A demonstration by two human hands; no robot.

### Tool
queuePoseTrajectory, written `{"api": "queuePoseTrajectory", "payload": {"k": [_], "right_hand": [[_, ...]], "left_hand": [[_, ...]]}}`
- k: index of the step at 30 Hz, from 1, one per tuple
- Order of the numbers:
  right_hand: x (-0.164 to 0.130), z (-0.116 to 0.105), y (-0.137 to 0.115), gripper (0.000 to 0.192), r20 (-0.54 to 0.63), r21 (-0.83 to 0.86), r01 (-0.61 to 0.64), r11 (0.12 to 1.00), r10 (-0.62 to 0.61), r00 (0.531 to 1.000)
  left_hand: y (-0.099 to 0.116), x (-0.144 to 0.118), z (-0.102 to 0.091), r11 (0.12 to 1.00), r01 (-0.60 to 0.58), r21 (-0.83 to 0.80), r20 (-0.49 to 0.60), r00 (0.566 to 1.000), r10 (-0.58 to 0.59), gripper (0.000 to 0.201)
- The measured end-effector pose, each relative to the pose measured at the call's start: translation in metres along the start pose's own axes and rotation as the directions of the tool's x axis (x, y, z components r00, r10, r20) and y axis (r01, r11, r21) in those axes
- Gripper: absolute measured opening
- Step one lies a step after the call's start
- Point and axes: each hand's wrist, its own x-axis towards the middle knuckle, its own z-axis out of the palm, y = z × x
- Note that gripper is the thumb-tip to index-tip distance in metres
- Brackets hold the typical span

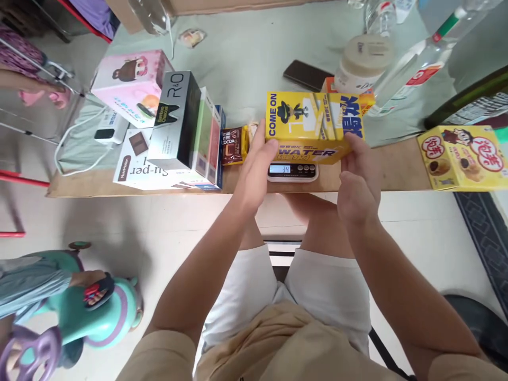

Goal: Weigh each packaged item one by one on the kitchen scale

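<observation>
Grip: my left hand [254, 169] lies flat and open against the left end of the yellow box [313, 126]; my right hand [359, 180] curls round its right end, fingers closed on it. Item: long yellow carton, blue "COME ON" and "WATER" lettering, cartoon figure in a hat. It rests on the small scale [292, 171] at the desk [397, 169] edge, display lit.

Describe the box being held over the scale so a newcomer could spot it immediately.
At the near edge of the wooden table, a small digital scale sits centred. On it lies a yellow box, with the left hand and right hand at its ends. Unlike the yellow snack box far right, it reads "COME ON" and "WATER".
</observation>
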Motion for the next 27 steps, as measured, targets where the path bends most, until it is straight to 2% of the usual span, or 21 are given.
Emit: {"api": "queuePoseTrajectory", "payload": {"k": [3, 7, 10, 11, 13, 14, 16, 18, 21, 23, 27], "right_hand": [[0.008, 0.008, 0.011, 0.057, -0.006, -0.001, 0.034, 0.999, -0.034, 0.999], [0.021, 0.008, 0.019, 0.055, -0.013, 0.016, 0.054, 0.998, -0.054, 0.998], [0.025, 0.003, 0.024, 0.06, 0.026, 0.006, 0.115, 0.993, -0.116, 0.993], [0.022, 0.001, 0.026, 0.062, 0.01, -0.025, 0.142, 0.989, -0.142, 0.99], [0.008, -0.006, 0.031, 0.06, -0.072, -0.112, 0.173, 0.978, -0.182, 0.981], [-0.003, -0.009, 0.034, 0.057, -0.127, -0.157, 0.177, 0.971, -0.198, 0.972], [-0.028, -0.015, 0.04, 0.044, -0.191, -0.213, 0.164, 0.963, -0.206, 0.96], [-0.051, -0.016, 0.046, 0.035, -0.201, -0.274, 0.156, 0.949, -0.215, 0.956], [-0.073, -0.006, 0.05, 0.027, -0.176, -0.369, 0.194, 0.909, -0.274, 0.946], [-0.08, 0.008, 0.05, 0.025, -0.134, -0.413, 0.245, 0.877, -0.325, 0.936], [-0.084, 0.037, 0.053, 0.027, 0.0, -0.481, 0.372, 0.794, -0.424, 0.906]], "left_hand": [[-0.013, 0.013, -0.011, 0.993, 0.029, -0.111, 0.023, 0.999, -0.027, 0.058], [-0.028, 0.028, -0.016, 0.991, -0.065, -0.118, 0.006, 0.998, 0.066, 0.06], [-0.029, 0.023, -0.016, 0.985, -0.156, -0.067, -0.096, 0.984, 0.15, 0.056], [-0.029, 0.015, -0.015, 0.973, -0.228, -0.032, -0.168, 0.961, 0.219, 0.053], [-0.031, -0.01, -0.01, 0.921, -0.382, 0.083, -0.318, 0.865, 0.387, 0.041], [-0.034, -0.025, -0.007, 0.894, -0.424, 0.145, -0.357, 0.82, 0.447, 0.035], [-0.046, -0.054, -0.001, 0.866, -0.447, 0.225, -0.385, 0.775, 0.501, 0.03], [-0.062, -0.078, 0.006, 0.864, -0.433, 0.259, -0.37, 0.781, 0.502, 0.028], [-0.082, -0.093, 0.015, 0.873, -0.384, 0.303, -0.311, 0.826, 0.471, 0.026], [-0.088, -0.091, 0.019, 0.864, -0.373, 0.338, -0.274, 0.839, 0.469, 0.025], [-0.088, -0.078, 0.025, 0.807, -0.412, 0.423, -0.212, 0.821, 0.53, 0.024]]}}
